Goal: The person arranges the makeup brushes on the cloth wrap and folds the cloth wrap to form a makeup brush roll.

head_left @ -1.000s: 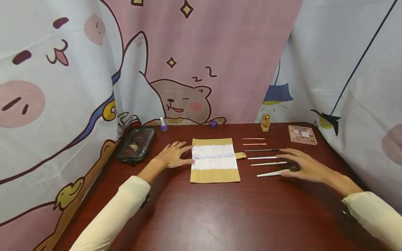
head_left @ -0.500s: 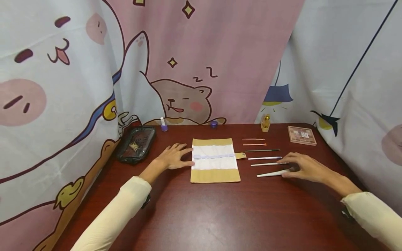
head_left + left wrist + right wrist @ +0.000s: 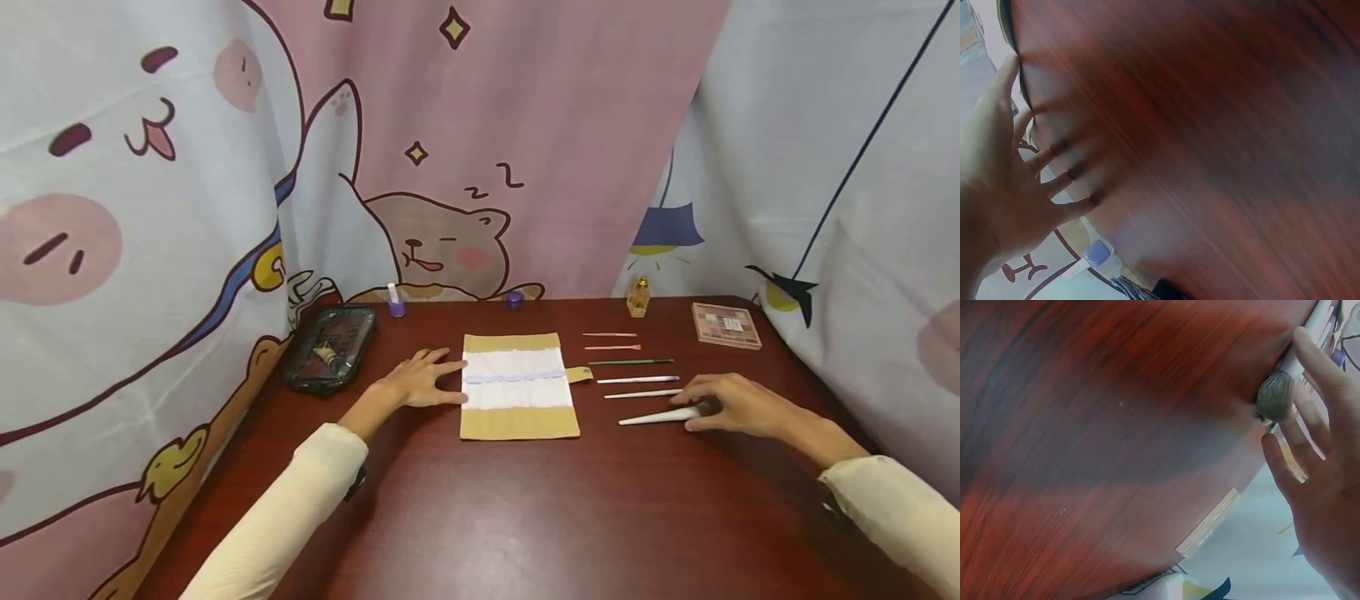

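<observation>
My left hand [image 3: 429, 379] lies flat and open on the dark wooden table [image 3: 525, 517], fingertips touching the left edge of an unrolled tan and white brush roll [image 3: 517, 421]. In the left wrist view the left hand [image 3: 1016, 181] is spread on the wood. To the right of the roll, my right hand [image 3: 723, 402] curls its fingers over the bristle end of a large white-handled brush [image 3: 652, 417]. The right wrist view shows my right hand [image 3: 1319, 469] with a finger and thumb closing on the grey brush head [image 3: 1275, 397].
Several thinner brushes [image 3: 637, 380] lie in a row beyond the large one. An eyeshadow palette [image 3: 726, 325], a small perfume bottle [image 3: 638, 296], a purple jar [image 3: 513, 298] and a nail polish bottle [image 3: 393, 300] stand along the back. A clear pouch [image 3: 330, 346] sits at the left. Curtains surround the table.
My right hand's fingers have drawn in from flat to curled over the large brush's bristle end. The left hand has stayed by the roll's edge.
</observation>
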The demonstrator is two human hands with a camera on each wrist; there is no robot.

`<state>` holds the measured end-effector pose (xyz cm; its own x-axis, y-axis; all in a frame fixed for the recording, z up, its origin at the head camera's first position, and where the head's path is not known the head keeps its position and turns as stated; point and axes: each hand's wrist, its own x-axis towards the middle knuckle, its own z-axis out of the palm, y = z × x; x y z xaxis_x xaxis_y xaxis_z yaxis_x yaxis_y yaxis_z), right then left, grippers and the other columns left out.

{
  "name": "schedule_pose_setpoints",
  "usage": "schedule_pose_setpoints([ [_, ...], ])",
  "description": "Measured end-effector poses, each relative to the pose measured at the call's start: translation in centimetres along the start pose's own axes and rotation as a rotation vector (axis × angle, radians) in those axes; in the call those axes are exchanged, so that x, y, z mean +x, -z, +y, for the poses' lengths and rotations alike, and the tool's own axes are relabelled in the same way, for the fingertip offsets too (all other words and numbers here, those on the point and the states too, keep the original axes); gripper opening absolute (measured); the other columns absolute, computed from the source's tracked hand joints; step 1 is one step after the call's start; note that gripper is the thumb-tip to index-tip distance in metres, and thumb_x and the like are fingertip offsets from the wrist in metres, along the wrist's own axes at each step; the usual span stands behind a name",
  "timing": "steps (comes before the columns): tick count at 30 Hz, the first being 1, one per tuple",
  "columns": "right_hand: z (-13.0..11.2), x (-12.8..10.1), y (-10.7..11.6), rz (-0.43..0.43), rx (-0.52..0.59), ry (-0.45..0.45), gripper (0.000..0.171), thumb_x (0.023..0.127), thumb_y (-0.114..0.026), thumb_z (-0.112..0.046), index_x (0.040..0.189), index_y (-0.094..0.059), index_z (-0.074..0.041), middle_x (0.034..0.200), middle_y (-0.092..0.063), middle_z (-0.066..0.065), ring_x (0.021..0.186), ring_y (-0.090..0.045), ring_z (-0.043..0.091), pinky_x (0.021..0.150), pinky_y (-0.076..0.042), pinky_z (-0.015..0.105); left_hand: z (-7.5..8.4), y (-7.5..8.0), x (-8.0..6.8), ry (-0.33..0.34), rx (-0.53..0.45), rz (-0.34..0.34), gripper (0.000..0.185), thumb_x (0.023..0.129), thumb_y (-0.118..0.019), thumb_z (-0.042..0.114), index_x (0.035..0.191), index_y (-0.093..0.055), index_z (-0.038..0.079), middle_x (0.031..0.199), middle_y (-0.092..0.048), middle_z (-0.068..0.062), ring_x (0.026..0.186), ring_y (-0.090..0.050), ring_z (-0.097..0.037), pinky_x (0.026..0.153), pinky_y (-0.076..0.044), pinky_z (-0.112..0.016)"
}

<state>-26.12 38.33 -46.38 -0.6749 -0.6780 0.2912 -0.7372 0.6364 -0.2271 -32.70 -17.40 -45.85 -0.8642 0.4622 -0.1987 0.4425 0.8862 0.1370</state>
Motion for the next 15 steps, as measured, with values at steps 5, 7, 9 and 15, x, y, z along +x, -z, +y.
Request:
schedule_pose_setpoints([
  [5, 0.39, -0.02, 0.26, -0.035, -0.026, -0.025, 0.033, 0.078, -0.093, -0.034, 0.106, -0.082, -0.021, 0.102, -0.072, -0.014, 0.091, -0.066, 0.002, 0.074, -0.052, 0.023, 0.04, 0.25, 0.07, 0.005, 0.001, 0.007, 0.082, 0.090, -0.056, 0.079, 0.160, -0.039, 0.041, 0.171, -0.025, -0.008, 0.154, -0.025, -0.037, 0.116, -0.031, -0.064],
  [7, 0.49, -0.13, 0.41, -0.049, -0.030, -0.050, 0.032, 0.078, -0.092, -0.036, 0.104, -0.082, -0.021, 0.101, -0.072, -0.015, 0.090, -0.065, 0.001, 0.073, -0.053, 0.026, 0.09, 0.28, 0.10, 0.000, 0.007, 0.012, 0.082, 0.090, -0.056, 0.079, 0.160, -0.039, 0.041, 0.170, -0.025, -0.009, 0.153, -0.025, -0.038, 0.116, -0.032, -0.063],
  [9, 0.61, -0.24, 0.50, -0.065, -0.031, -0.072, 0.032, 0.077, -0.092, -0.037, 0.103, -0.082, -0.022, 0.101, -0.072, -0.014, 0.090, -0.064, 0.001, 0.073, -0.053, 0.027, 0.15, 0.20, 0.15, 0.000, 0.014, 0.013, 0.081, 0.090, -0.055, 0.079, 0.160, -0.039, 0.041, 0.170, -0.025, -0.008, 0.153, -0.025, -0.037, 0.116, -0.032, -0.063],
  [15, 0.92, -0.28, 0.53, -0.085, -0.019, -0.097, 0.029, 0.077, -0.093, -0.036, 0.101, -0.081, -0.023, 0.101, -0.072, -0.013, 0.090, -0.063, 0.000, 0.072, -0.053, 0.025, 0.01, -0.09, 0.08, 0.022, 0.031, 0.002, 0.083, 0.089, -0.053, 0.081, 0.161, -0.036, 0.043, 0.171, -0.024, -0.005, 0.155, -0.023, -0.035, 0.116, -0.033, -0.062],
])
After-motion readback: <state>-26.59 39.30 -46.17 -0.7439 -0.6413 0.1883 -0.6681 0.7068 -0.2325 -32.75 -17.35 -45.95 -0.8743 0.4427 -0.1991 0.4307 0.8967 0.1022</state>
